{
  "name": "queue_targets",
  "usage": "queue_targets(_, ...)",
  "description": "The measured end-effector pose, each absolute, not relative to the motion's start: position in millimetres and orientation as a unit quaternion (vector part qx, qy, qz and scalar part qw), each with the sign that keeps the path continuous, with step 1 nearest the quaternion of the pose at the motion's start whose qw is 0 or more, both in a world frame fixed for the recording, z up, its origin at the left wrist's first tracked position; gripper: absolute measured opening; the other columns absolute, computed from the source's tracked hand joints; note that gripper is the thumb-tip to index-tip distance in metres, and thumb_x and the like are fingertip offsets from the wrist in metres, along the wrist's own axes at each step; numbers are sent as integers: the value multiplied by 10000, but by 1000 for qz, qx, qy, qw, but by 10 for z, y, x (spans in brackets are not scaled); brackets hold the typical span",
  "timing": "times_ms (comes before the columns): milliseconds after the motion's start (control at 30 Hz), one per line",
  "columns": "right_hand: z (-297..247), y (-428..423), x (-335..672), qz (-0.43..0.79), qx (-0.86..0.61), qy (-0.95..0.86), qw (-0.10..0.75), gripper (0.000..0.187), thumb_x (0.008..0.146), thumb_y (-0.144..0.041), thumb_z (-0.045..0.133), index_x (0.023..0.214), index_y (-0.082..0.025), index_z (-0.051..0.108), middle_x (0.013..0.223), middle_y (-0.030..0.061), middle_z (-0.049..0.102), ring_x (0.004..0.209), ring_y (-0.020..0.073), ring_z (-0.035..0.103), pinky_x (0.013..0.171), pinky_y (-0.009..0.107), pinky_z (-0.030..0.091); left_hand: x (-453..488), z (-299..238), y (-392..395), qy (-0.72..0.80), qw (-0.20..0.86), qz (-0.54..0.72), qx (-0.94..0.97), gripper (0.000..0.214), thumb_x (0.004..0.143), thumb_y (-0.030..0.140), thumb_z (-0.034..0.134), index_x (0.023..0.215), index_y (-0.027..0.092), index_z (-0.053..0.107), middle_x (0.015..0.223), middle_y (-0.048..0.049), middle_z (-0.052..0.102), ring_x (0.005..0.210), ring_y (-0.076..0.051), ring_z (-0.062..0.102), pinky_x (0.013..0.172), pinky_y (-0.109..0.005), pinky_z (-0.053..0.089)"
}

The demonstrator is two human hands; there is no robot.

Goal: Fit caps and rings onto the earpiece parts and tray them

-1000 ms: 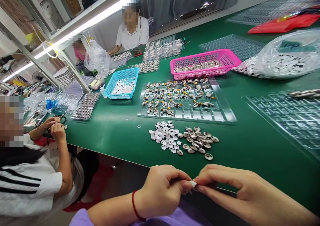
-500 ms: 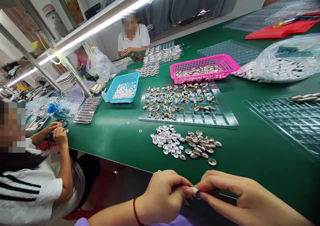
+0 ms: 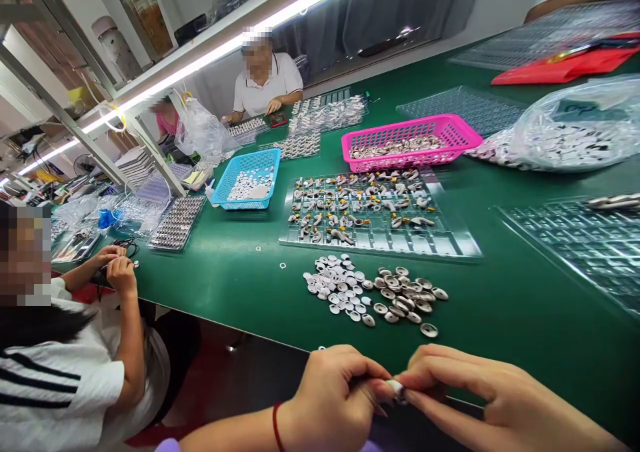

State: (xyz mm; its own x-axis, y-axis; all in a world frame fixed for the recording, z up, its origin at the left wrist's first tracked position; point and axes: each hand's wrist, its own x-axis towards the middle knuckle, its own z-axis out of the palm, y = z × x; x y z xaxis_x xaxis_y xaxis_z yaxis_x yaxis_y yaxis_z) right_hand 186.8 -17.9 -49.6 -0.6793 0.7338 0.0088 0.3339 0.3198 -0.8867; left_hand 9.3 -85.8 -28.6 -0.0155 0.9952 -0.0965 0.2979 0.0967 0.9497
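Note:
Near the table's front edge, my left hand (image 3: 340, 402) and my right hand (image 3: 465, 389) meet fingertip to fingertip. Both are closed in a pinch on a small white shell-like part (image 3: 397, 389) with a darker underside, mostly covered by the fingers. On the table beyond them lies a pile of thin white oval pieces (image 3: 340, 285). Touching it on the right is a heap of grey-brown oval shells (image 3: 405, 295). Behind both piles, a clear plastic tray (image 3: 460, 240) holds rows of curved grey parts, many with orange tips.
A blue basket (image 3: 245, 205) with white pieces and a pink basket (image 3: 465, 132) with small parts stand farther back. A filled plastic bag (image 3: 575, 139) and another clear tray (image 3: 565, 239) are at right. A co-worker (image 3: 65, 365) sits at left; another person (image 3: 263, 82) sits across.
My hands keep their pinch on the white part, now turned to show more of its dark side. The view has shifted slightly. Across the table, the person's hands have moved apart.

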Motion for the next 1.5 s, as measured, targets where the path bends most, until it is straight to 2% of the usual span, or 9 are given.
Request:
queue_targets(233,-321,-162,1828,465,-336,-778,254,211,852,-362,618,739,-240,748,712,37,703,637,164,681,575,222,542,71,-274,-845,601,467,409,503,215,795,318,651,773,128,750,676,-49,641,582,-122,555,540,-227,435)
queue_targets(367,-304,-151,1802,462,-350,-745,331,199,840,-383,668,944,-233,749,880,69,741,785,199,730,672,240,606,15,-244,-791,604,498,421,458,420,783,539,674,789,123,729,656,-46,642,538,-127,572,522,-241,473)
queue_targets(433,-330,-197,1776,461,-361,-721,370,252,816,-381,715,1015,-227,716,972,81,740,872,216,731,760,272,619,-5,-192,-772,603,514,425,438,459,769,583,683,791,126,721,630,-31,636,521,-123,570,522,-241,481)
queue_targets(500,-360,-266,1737,464,-359,-705,399,283,789,-349,756,1031,-221,684,964,75,737,875,216,723,779,292,617,-21,-131,-755,596,529,427,427,419,762,552,717,800,135,722,628,-17,642,542,-118,575,548,-230,485)
queue_targets(700,-492,-288,1667,478,-341,-668,457,252,833,-298,730,1043,-191,641,976,70,710,889,187,690,823,310,592,-118,-164,-617,555,583,418,421,258,795,438,750,857,188,743,750,8,699,637,-104,606,621,-186,512)
queue_targets(867,-541,-276,1708,541,-344,-602,476,223,807,-256,752,995,-184,658,956,54,703,875,165,686,834,305,588,-140,-280,-598,563,564,410,444,219,806,404,749,898,205,758,777,9,709,656,-118,632,634,-192,541)
queue_targets(1033,-578,-322,1686,599,-349,-531,487,235,770,-264,777,945,-180,644,883,34,701,801,149,689,781,293,601,-106,-274,-596,568,543,403,470,217,821,398,731,886,194,763,775,-5,715,655,-126,633,634,-197,547)
queue_targets(1300,-620,-360,1636,596,-314,-512,533,229,783,-290,769,924,-191,619,876,25,683,775,134,699,733,255,619,-50,-213,-582,578,516,391,496,211,831,366,711,888,167,753,809,-32,738,658,-141,637,631,-223,554)
queue_targets(1500,-637,-375,1623,534,-317,-541,567,161,805,-267,737,905,-201,629,945,53,682,823,149,695,764,271,617,-41,-177,-589,585,497,380,516,188,830,348,708,886,177,762,781,-24,741,651,-140,645,627,-213,555)
